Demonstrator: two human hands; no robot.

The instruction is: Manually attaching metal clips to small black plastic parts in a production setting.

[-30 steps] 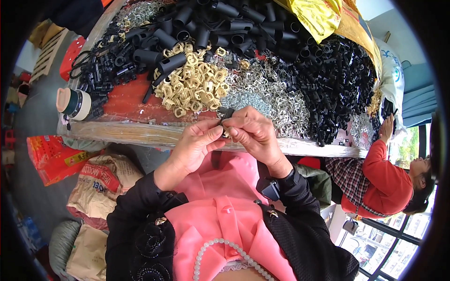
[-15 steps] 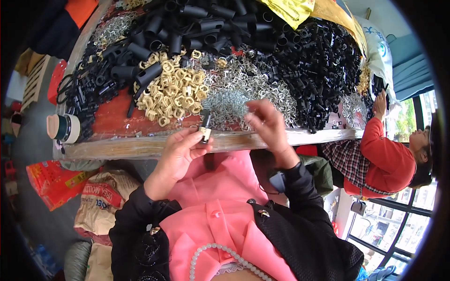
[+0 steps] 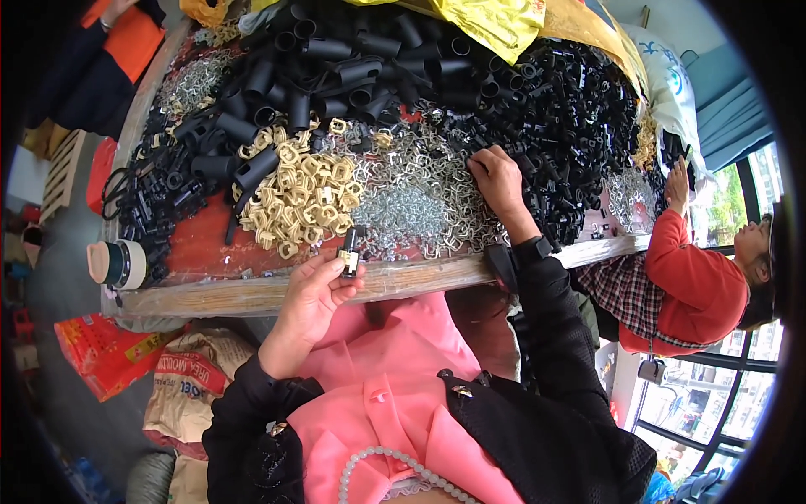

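Between the thumb and fingers of my left hand (image 3: 312, 298), just over the table's near edge, is a small black plastic part with a cream-coloured piece (image 3: 349, 256) on it, held upright. My right hand (image 3: 501, 186) reaches forward, its fingers bent and closed at the border between the silvery metal clips (image 3: 457, 206) and the heap of small black parts (image 3: 550, 168). What its fingertips pinch, if anything, is hidden. Cream plastic rings (image 3: 306, 189) lie piled beyond my left hand. Fine springs (image 3: 399, 210) form a bluish-silver heap between my hands.
The table (image 3: 210, 286) has a wooden front edge. Black tubes (image 3: 336, 71) are heaped at the back, near a yellow bag (image 3: 495, 25). A round container (image 3: 122, 265) stands at the left corner. At right, a person in red (image 3: 693, 273) reaches onto the table; another stands back left.
My right hand has moved forward and right, from above the springs to the edge of the black parts. My left hand still holds the small part, slightly lower and further left.
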